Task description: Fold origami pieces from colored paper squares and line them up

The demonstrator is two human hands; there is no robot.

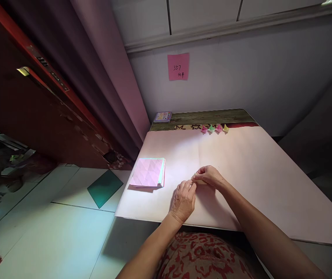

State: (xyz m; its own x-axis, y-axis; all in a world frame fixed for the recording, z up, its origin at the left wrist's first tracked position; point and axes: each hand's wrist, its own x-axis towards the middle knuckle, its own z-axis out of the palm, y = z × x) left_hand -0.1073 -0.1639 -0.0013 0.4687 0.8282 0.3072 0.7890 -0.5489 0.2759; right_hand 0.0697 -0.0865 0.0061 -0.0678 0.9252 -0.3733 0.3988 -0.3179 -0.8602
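Note:
On the pale table covering, a small piece of pale yellow folded paper (201, 181) lies mostly hidden under my fingers. My right hand (209, 176) pinches its upper edge between thumb and fingers. My left hand (183, 199) is closed, its fingertips pressed together at the paper's left end, close against the right fingertips. How the paper is folded cannot be made out. To the left rests a stack of square coloured paper (147, 172), with a creased pink sheet on top.
Several small folded paper pieces (211, 128), pink, green and yellow, stand in a row at the table's far side. A small printed pack (163, 117) sits at the far left corner. A pink note (178, 67) is on the wall. A green mat (105, 188) lies on the floor.

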